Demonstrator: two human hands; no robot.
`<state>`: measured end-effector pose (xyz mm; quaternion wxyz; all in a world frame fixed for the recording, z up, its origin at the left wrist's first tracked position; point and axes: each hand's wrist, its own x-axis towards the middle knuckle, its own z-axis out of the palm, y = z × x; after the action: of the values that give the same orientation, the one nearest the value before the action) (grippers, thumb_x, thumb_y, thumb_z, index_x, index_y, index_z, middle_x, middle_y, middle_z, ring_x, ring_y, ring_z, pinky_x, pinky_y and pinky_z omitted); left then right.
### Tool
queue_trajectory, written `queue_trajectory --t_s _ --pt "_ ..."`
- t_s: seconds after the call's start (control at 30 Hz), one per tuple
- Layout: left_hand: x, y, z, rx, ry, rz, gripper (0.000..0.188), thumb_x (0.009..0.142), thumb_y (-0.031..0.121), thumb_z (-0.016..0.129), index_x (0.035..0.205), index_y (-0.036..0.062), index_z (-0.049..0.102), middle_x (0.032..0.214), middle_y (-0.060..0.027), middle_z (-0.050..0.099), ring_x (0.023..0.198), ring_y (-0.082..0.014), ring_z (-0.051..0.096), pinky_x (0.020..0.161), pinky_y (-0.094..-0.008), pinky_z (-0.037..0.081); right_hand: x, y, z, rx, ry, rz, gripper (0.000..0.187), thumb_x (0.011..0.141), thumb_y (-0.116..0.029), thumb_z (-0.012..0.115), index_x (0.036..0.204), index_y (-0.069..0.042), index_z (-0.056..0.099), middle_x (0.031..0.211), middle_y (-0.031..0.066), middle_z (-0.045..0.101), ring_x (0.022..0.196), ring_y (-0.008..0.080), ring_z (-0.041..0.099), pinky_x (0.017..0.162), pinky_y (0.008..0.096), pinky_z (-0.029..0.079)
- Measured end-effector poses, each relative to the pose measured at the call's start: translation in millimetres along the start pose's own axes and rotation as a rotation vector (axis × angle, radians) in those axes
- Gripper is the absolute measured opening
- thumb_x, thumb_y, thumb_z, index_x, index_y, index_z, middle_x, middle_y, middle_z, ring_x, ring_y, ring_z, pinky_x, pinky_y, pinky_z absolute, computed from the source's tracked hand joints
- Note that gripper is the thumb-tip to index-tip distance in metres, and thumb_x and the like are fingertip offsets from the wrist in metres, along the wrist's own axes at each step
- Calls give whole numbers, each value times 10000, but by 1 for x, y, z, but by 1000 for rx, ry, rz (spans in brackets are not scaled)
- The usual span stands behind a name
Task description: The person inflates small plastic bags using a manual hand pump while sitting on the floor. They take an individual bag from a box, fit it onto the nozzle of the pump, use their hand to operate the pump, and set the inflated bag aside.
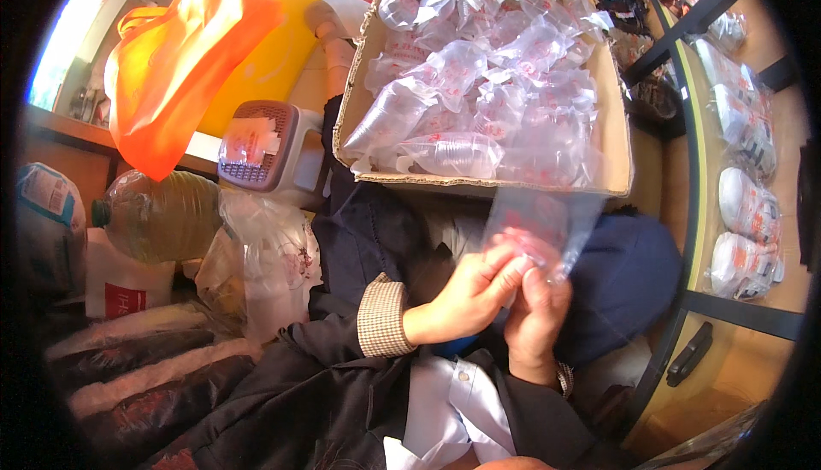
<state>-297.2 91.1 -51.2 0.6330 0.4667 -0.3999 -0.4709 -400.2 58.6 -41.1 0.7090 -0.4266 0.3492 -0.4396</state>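
Note:
Both hands are closed at the near end of a clear plastic bag with red print [560, 218], just in front of the cardboard box. My left hand [470, 295] pinches the bag's edge between thumb and fingers. Close beside it, my right hand [537, 316] grips the same edge, thumb up. The bag's far end reaches the rim of the cardboard box [479, 183]. Inside the box lie several bagged stacks of clear plastic cups [453, 153], heaped up to the rim. Whether anything is inside the held bag is hard to tell.
An orange bag [184, 59] hangs at the upper left, beside a grey and purple plastic stool [291, 149]. A large clear bottle [162, 213] and plastic bags [269, 256] stand at left. Shelving with wrapped packs [744, 205] runs along the right.

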Motion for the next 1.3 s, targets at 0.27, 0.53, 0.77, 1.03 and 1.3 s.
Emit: queue_trajectory --t_s 0.27,0.53,0.77,1.03,1.3 --pt "-1 10 -11 -102 -145 -142 248 997 226 409 1004 24 553 594 -46 532 515 -120 516 516 -263 418 15 -28 -7 214 239 -418 284 901 -225 535 1078 -3 528 1046 148 592 999 284 579 937 436 441" --pt "24 44 -41 -512 349 -1 354 1006 431 337 820 136 400 541 7 319 406 -103 303 367 -255 289 -9 17 16 -340 -463 116 563 879 -363 641 1254 2 433 1056 139 572 958 177 569 783 309 466" --pt "36 79 -110 -544 507 195 294 981 384 409 771 179 393 563 67 267 432 -65 268 383 -240 252 -20 12 15 -496 -626 245 475 880 -366 650 1183 -42 480 727 108 587 673 181 609 606 319 477" --pt "15 45 -61 -596 350 -84 328 986 438 382 812 162 414 551 34 291 408 -105 277 346 -256 251 -24 18 18 -329 -529 311 475 888 -352 644 1188 -28 469 674 49 589 590 99 578 555 257 463" --pt "13 46 -62 -620 308 -60 390 989 459 361 745 155 374 507 16 291 388 -118 275 350 -278 254 -17 8 15 -480 -575 230 449 882 -328 657 1175 -40 476 728 56 585 627 99 587 582 262 472"
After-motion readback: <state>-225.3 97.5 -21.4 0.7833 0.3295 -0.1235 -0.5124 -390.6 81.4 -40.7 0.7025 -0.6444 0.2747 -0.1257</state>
